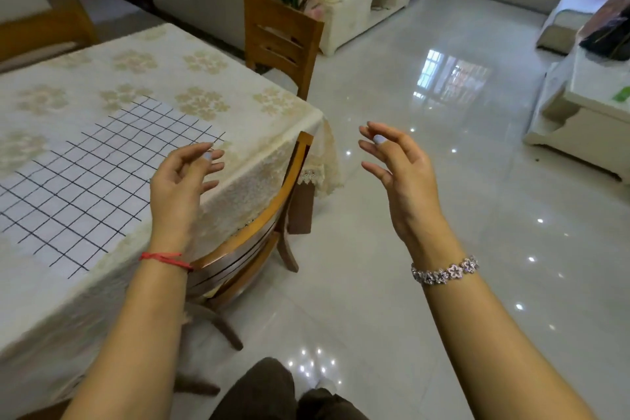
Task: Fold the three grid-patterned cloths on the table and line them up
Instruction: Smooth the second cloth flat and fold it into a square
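so only one grid cloth (pixel 85 177) shows up here, lying flat and unfolded on the worktop (pixel 238 106), toward its near right part, with its left side running out of view. can't see the other two cloths at all, so they're either off to the left or somewhere hidden. left hand (pixel 180 181) is up in the air over the cloth's right edge, fingers loosely curled, gripping nothing. right hand (pixel 399 167) is well out to the right over the floor (pixel 443 112), also loose and empty. there's a wooden chair (pixel 252 232) tucked in at the worktop corner between the two hands. my read is this is the very start, no fold made on this cloth yet. next move probably calls for turning toward the worktop, bringing the right hand across past the chair, and pinching two corners of the cloth to bring one edge over onto the opposite one.
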### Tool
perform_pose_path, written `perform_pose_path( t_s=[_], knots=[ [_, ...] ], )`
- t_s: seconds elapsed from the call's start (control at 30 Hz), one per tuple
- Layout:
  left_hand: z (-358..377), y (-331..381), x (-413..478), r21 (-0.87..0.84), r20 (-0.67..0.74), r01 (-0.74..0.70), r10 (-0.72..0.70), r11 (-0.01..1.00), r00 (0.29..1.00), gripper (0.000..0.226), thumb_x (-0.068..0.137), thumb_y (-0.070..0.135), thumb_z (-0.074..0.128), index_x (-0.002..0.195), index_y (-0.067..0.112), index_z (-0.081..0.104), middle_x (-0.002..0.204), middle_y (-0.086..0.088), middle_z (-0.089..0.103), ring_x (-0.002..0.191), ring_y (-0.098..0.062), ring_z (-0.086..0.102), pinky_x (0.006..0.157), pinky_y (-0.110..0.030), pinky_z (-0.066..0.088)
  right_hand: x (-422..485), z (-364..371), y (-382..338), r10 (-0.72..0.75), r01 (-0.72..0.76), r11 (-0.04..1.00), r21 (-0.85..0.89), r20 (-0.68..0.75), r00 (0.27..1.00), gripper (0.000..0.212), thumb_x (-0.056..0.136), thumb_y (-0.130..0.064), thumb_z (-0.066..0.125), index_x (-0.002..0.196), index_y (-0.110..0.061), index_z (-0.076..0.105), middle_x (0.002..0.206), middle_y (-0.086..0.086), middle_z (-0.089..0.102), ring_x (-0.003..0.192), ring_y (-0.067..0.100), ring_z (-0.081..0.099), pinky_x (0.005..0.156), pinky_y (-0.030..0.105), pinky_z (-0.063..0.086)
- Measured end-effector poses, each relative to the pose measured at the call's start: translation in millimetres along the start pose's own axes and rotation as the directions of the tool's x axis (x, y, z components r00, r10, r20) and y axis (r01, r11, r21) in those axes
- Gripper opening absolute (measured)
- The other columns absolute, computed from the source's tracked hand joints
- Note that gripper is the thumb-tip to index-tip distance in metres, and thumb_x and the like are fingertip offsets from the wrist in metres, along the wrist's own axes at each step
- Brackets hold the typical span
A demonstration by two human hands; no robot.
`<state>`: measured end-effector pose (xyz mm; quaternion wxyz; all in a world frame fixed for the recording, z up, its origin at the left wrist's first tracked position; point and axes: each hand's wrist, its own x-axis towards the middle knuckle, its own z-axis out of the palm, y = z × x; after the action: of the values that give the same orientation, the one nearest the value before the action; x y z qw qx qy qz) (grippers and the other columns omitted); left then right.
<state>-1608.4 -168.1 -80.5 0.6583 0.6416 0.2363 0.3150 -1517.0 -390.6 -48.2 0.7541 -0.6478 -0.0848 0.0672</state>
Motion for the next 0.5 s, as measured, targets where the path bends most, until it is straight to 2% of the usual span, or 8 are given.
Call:
perform_pose_path(
  t_s=[0.23, 0.5],
  knots=[
    [-20, -2, 31, 0.023, -0.096, -0.006, 0.008, 1.0, 0.995, 0.013, 0.092, 0.014, 0.052, 0.1, 0.02, 0.062, 0.098, 0.0, 0.068, 0.092, -0.015, 0.065, 0.077, -0.027, 0.053, 41, 45, 11, 0.004, -0.009, 0.999, 0.032, 0.14, 0.99, 0.017, 0.089, -0.021, 0.054, 0.103, -0.022, 0.065, 0.114, -0.001, 0.066, 0.11, 0.015, 0.06, 0.09, 0.033, 0.049],
    [-53, -11, 98, -0.002, -0.235, 0.012, -0.012, 1.0, 0.972, 0.017, 0.091, 0.013, 0.054, 0.106, 0.01, 0.061, 0.098, -0.001, 0.068, 0.095, -0.019, 0.064, 0.081, -0.031, 0.051, 104, 129, 27, 0.003, 0.004, 1.0, -0.025, 0.287, 0.958, 0.021, 0.094, -0.017, 0.05, 0.11, -0.019, 0.063, 0.117, -0.002, 0.064, 0.109, 0.012, 0.059, 0.089, 0.031, 0.051]
  ],
)
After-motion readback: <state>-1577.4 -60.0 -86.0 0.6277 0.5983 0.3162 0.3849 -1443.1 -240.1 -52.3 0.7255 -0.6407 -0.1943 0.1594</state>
